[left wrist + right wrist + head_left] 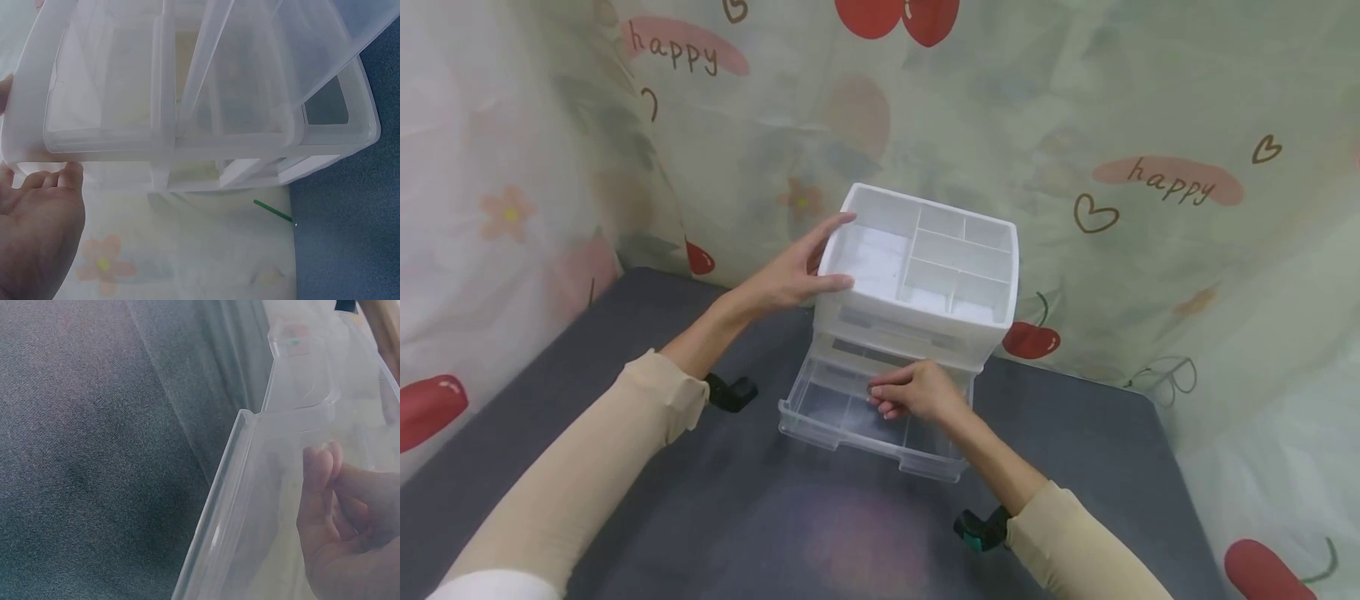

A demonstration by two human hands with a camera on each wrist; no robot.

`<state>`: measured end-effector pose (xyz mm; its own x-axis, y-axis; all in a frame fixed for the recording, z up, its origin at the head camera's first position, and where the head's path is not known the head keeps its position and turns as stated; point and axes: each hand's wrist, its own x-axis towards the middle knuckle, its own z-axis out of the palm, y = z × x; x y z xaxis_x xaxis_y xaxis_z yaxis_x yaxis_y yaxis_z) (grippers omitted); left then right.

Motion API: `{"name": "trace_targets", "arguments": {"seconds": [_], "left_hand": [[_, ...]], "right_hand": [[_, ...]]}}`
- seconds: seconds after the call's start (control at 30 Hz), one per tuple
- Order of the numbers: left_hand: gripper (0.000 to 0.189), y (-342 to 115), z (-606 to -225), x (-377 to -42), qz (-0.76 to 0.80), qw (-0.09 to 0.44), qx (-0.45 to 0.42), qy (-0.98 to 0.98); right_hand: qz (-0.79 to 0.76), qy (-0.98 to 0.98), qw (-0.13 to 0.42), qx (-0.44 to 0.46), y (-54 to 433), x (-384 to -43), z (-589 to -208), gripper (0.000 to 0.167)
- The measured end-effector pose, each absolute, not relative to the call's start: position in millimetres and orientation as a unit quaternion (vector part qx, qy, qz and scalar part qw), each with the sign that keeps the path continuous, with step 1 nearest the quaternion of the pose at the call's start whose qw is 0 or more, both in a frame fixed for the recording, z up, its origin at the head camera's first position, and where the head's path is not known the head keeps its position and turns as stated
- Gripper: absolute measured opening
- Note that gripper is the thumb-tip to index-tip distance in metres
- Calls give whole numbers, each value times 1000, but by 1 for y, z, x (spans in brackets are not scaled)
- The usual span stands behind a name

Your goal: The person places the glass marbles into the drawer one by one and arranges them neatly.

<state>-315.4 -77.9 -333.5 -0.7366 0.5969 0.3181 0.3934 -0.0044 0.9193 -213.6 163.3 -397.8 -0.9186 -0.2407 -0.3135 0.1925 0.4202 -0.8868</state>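
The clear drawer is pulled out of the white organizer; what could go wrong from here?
The white organizer might tip forward if the left hand lets go of its upper edge, since the clear drawer sticks out in front. The fingers of the right hand, bunched over or inside the drawer, could get pinched if it is pushed in. Pulled much further, the drawer may slip out onto the dark table.

The drawer (808,429) is glossy plastic, the tablecloth (737,500) matt.
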Motion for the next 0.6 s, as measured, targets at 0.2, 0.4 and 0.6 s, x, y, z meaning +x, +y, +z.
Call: {"name": "trace_targets", "arguments": {"seconds": [0.2,0.4,0.6], "left_hand": [[83,-78,-334,-315,615,81,357,699],[83,-78,-334,-314,616,80,353,699],[83,-78,-334,-314,615,81,350,702]], "right_hand": [[-542,817,196,-21,164,-213,-398,24],[-552,810,195,-16,164,-213,-397,24],[-577,795,188,-15,165,-211,-393,24]]}}
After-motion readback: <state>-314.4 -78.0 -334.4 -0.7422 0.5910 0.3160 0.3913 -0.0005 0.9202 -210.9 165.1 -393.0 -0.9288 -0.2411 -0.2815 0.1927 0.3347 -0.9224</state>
